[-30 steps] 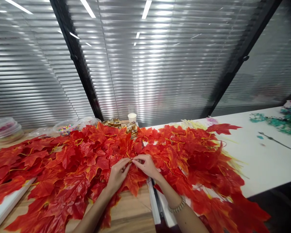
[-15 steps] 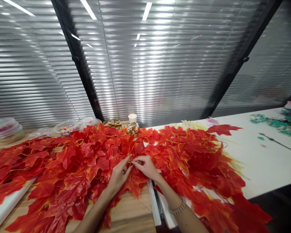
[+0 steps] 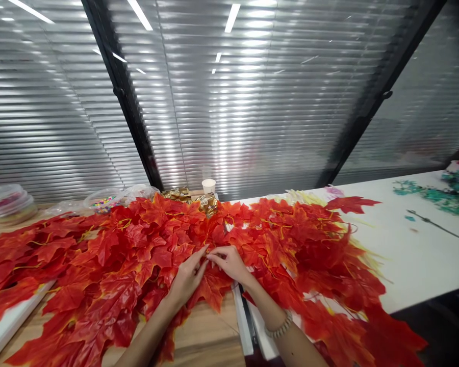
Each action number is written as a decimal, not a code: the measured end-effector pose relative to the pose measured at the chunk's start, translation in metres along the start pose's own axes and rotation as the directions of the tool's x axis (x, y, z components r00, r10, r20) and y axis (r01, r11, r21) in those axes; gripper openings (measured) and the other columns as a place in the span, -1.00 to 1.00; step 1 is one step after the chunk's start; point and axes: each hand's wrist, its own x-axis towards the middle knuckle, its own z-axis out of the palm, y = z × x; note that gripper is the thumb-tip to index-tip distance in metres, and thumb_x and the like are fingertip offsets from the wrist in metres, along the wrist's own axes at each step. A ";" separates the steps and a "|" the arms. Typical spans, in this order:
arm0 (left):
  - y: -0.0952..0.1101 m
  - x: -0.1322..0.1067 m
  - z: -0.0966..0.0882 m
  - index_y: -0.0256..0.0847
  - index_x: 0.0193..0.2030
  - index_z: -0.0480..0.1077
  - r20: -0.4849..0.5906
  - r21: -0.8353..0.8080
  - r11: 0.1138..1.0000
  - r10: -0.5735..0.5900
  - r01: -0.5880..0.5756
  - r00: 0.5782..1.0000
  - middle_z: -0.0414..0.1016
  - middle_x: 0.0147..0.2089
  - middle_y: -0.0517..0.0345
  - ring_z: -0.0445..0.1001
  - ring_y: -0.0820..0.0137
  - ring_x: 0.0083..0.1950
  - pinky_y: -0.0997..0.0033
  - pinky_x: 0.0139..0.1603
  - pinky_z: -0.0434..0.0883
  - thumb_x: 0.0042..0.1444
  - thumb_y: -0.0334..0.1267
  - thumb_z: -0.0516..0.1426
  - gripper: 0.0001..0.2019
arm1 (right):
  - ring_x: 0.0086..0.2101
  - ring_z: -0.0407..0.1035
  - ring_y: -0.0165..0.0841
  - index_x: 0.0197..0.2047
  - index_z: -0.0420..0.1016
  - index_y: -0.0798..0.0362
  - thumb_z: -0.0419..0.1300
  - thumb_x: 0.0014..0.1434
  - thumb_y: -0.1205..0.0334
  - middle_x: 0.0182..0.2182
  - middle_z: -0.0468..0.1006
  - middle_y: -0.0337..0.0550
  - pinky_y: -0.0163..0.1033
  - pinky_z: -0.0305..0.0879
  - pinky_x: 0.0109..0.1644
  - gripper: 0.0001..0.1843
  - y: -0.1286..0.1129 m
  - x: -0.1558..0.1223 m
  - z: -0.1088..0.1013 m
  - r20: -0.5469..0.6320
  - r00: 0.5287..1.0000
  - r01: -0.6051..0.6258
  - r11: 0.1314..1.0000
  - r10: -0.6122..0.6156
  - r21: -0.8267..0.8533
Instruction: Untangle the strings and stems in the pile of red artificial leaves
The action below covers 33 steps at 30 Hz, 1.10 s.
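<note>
A wide heap of red and orange artificial maple leaves [image 3: 110,265] on thin yellow stems covers the wooden table [image 3: 210,341] and the white table [image 3: 416,255]. My left hand [image 3: 185,280] and my right hand [image 3: 231,264] meet at the middle of the heap, fingertips pinched together on a yellow stem [image 3: 207,256] between the leaves. A bead bracelet [image 3: 278,327] circles my right wrist. What the fingertips grip is mostly hidden by the leaves.
A paper cup [image 3: 208,185] and gold foil pieces [image 3: 206,202] stand behind the leaves by the blinds. Clear plastic tubs [image 3: 7,201] with coloured bits sit at far left. Green artificial sprigs [image 3: 443,196] lie at far right. A gap [image 3: 247,316] runs between the two tables.
Both hands have stayed pinched at the same spot, shifting slightly lower. The leaf stem that stood up above the fingers now lies lower.
</note>
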 end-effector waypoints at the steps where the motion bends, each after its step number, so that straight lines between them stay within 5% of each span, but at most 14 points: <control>1: 0.001 0.000 -0.001 -0.16 0.12 0.24 -0.002 -0.001 1.000 0.006 -0.006 1.000 0.55 -0.28 0.08 0.51 0.42 -0.40 0.45 -0.38 0.47 0.13 -0.27 0.00 -0.61 | -0.60 0.27 -0.47 -0.47 0.51 0.11 0.10 0.12 0.16 -0.62 0.47 -0.20 -0.39 0.19 -0.46 -0.74 0.001 0.000 0.000 0.005 1.000 -0.007 1.000 0.007 0.011; 6: 0.003 0.000 -0.003 -0.15 0.18 0.15 0.073 -0.011 1.000 0.022 -0.021 0.997 0.50 -0.06 0.00 0.51 0.36 -0.17 0.38 -0.21 0.48 0.14 -0.32 -0.02 -0.57 | -0.62 0.26 -0.48 -0.46 0.52 0.13 0.13 0.08 0.10 -0.59 0.49 -0.19 -0.39 0.19 -0.51 -0.72 0.005 0.000 0.000 -0.012 0.998 -0.061 0.996 0.062 0.058; 12: -0.001 0.000 -0.002 -0.16 0.23 0.03 0.157 -0.060 0.996 0.070 -0.061 0.985 0.28 0.17 0.00 0.30 0.38 0.13 0.23 0.12 0.30 0.19 -0.38 -0.12 -0.55 | -0.52 0.34 -0.41 -0.42 0.54 0.12 0.15 0.05 0.11 -0.52 0.52 -0.14 -0.35 0.26 -0.41 -0.75 0.002 0.001 0.001 -0.061 0.996 -0.057 0.993 0.063 0.104; 25: 0.012 0.005 -0.013 -0.24 0.07 0.27 -0.003 -0.203 0.964 -0.173 0.169 0.985 0.48 -0.04 -0.02 0.47 0.30 -0.06 0.32 -0.07 0.43 0.16 -0.25 -0.02 -0.66 | -0.66 0.14 -0.54 -0.40 0.47 0.14 0.14 0.06 0.03 -0.59 0.43 -0.22 -0.40 0.10 -0.57 -0.69 0.004 0.004 -0.003 -0.118 0.970 -0.154 0.916 0.211 0.371; 33: 0.020 0.009 -0.017 -0.23 0.03 0.29 0.045 -0.230 0.949 -0.211 0.216 0.976 0.48 -0.07 -0.01 0.46 0.32 -0.09 0.24 0.00 0.36 0.18 -0.21 -0.06 -0.68 | -0.67 0.12 -0.56 -0.43 0.43 0.14 0.15 0.05 0.03 -0.61 0.39 -0.26 -0.42 0.05 -0.59 -0.70 0.003 0.005 -0.003 -0.100 0.967 -0.161 0.871 0.232 0.465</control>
